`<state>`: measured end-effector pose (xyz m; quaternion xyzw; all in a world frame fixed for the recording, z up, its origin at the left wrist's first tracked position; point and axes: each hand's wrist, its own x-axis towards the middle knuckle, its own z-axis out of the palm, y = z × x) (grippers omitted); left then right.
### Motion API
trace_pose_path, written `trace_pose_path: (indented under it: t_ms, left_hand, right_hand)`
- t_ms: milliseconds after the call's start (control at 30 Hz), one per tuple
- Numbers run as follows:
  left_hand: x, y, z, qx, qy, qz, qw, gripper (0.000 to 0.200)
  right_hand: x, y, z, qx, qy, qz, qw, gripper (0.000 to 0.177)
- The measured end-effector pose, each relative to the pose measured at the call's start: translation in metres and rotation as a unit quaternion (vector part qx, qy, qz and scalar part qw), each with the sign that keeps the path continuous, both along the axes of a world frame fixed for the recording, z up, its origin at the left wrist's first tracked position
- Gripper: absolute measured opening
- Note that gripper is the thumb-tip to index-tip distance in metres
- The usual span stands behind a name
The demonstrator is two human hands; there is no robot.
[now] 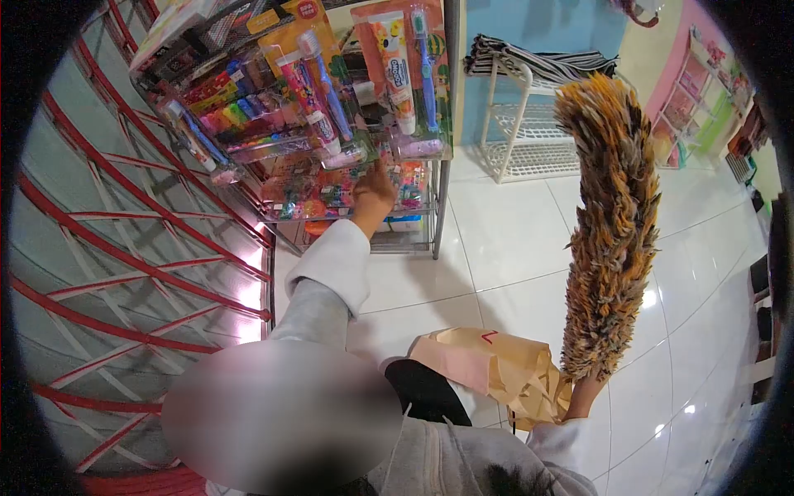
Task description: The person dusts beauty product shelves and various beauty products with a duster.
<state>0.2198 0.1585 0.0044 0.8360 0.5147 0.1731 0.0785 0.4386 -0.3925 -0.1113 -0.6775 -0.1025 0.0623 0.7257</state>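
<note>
My left hand (pixel 376 197) reaches forward to the display rack, its fingers curled at the lower edge of the hanging packs. What those fingers hold, if anything, is hidden. Just above it hangs a toothbrush and toothpaste pack (pixel 318 95) on an orange card; a similar pack (pixel 403 74) hangs to its right. In my right hand (pixel 582 401), low at the right, is a feather duster (pixel 610 223) with brown and orange feathers, held upright. The feathers cover most of those fingers. Beside this hand is a brown paper bag (pixel 517 372), partly crumpled.
The metal display rack (pixel 442 207) carries several colourful packaged goods. A red folding lattice gate (pixel 132 240) runs along the left. Behind stands a white wire shelf (pixel 517 124) with striped cloths (pixel 538 62) on top. Glossy white tiles (pixel 513 240) cover the floor.
</note>
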Motion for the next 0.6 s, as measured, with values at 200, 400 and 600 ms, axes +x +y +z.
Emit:
trace_pose_path:
  t_ms: [200, 400, 600]
  left_hand:
    - [0.012, 0.015, 0.004, -0.032, 0.124, 0.001, 0.992, 0.045]
    - [0.019, -0.018, -0.001, 0.145, 0.273, 0.005, 0.951, 0.038]
    - [0.037, -0.065, 0.018, 0.041, 0.145, -0.013, 0.989, 0.052]
  right_hand:
    - [0.003, -0.004, -0.010, -0.005, -0.004, -0.005, 1.000, 0.048]
    - [-0.008, 0.002, 0.010, 0.003, 0.015, 0.002, 1.000, 0.049]
    - [-0.016, 0.017, 0.034, -0.015, -0.020, -0.019, 1.000, 0.040]
